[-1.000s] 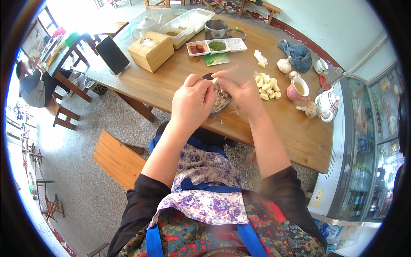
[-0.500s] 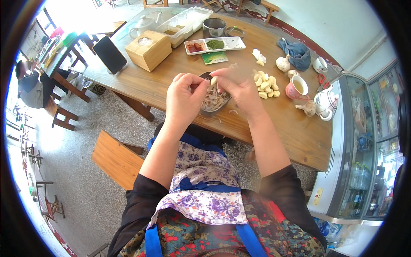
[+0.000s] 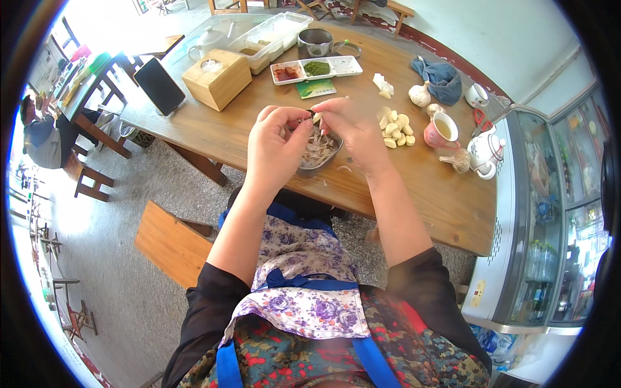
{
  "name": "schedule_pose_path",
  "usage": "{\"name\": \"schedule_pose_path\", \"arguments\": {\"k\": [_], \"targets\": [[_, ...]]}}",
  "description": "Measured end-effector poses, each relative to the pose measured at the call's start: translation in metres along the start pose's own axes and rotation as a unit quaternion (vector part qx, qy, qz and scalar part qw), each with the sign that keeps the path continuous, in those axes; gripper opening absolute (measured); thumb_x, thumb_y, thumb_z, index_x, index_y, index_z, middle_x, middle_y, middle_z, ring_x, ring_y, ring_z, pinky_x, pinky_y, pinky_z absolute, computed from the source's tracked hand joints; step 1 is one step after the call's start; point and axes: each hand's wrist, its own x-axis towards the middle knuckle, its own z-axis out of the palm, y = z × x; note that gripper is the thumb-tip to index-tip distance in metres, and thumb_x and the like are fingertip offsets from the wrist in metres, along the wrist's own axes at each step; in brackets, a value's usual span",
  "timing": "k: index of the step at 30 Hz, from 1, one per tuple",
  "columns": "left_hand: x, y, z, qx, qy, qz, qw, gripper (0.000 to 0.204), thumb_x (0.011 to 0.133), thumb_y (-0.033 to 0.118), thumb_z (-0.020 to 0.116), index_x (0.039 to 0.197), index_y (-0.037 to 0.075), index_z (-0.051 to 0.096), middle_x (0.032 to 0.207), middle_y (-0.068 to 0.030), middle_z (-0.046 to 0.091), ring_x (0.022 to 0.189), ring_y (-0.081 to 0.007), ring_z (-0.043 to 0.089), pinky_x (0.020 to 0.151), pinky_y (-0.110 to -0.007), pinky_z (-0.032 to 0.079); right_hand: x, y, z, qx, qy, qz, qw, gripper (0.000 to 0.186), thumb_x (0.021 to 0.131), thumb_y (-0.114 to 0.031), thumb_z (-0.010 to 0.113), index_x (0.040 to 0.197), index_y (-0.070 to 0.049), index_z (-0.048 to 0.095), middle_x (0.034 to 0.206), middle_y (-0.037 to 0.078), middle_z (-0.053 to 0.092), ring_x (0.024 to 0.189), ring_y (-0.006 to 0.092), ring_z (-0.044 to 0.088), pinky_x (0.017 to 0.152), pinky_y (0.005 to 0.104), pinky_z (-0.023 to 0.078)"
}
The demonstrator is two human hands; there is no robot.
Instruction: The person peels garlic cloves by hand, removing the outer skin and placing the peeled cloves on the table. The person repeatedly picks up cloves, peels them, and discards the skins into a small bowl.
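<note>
Over a metal bowl (image 3: 313, 165) of papery garlic skins, my right hand (image 3: 346, 136) pinches a pale garlic clove (image 3: 316, 119) with thumb and forefinger. My left hand (image 3: 275, 145) has its fingers curled and closed beside the clove, gripping at its papery skin; the exact contact is small. A pile of peeled cloves (image 3: 395, 128) lies just right of my right hand, with loose garlic bulbs (image 3: 419, 95) behind it. A few bits of skin are scattered on the wooden table (image 3: 427, 194) by the bowl.
Phone on a stand (image 3: 160, 87), wooden box (image 3: 218, 84), sauce tray (image 3: 342, 64), plastic containers (image 3: 284, 29), metal pot (image 3: 315, 42), pink cup (image 3: 440, 134), teapot (image 3: 485, 153), blue cloth (image 3: 443, 81), scissors (image 3: 482, 119). Drinks fridge (image 3: 537, 246) at right, bench (image 3: 171, 242) below, seated person (image 3: 45, 132) at far left.
The whole view has shifted a little. My hands have moved slightly apart from their closer grouping a second ago, and the clove between my fingertips has been turned.
</note>
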Motion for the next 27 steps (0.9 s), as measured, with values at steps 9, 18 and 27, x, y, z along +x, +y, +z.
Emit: {"name": "schedule_pose_path", "arguments": {"k": [9,18,27], "targets": [[-0.002,-0.002,0.001,0.052,0.003,0.028,0.998,0.006,0.087,0.003,0.071,0.092,0.000,0.072,0.083,-0.0055,0.063,0.070,-0.0127,0.058,0.065,-0.027,0.049,-0.001,-0.004,0.004,-0.030,-0.011,0.006,0.999,0.017,0.096,0.001,0.060,0.107,-0.001,0.074,0.091,0.001,0.068,0.079,0.0068,0.060,0.073,0.0228,0.051],[0.000,-0.011,0.000,0.077,0.057,0.020,0.995,0.007,0.091,0.006,0.069,0.090,-0.001,0.068,0.083,-0.0066,0.060,0.071,-0.0157,0.059,0.067,-0.029,0.049,-0.001,-0.005,0.001,-0.144,0.054,-0.013,0.988,0.014,0.100,-0.009,0.061,0.108,-0.002,0.068,0.098,0.002,0.068,0.085,0.0107,0.061,0.078,0.0264,0.051],[0.001,-0.003,0.003,0.085,0.041,0.054,0.994,0.010,0.086,0.005,0.074,0.094,0.002,0.069,0.092,-0.0065,0.060,0.073,-0.0163,0.058,0.067,-0.027,0.048,0.008,-0.001,-0.015,0.023,0.040,-0.035,0.998,0.015,0.099,-0.014,0.064,0.107,-0.002,0.068,0.098,0.007,0.069,0.086,0.0142,0.064,0.079,0.0280,0.051]]}}
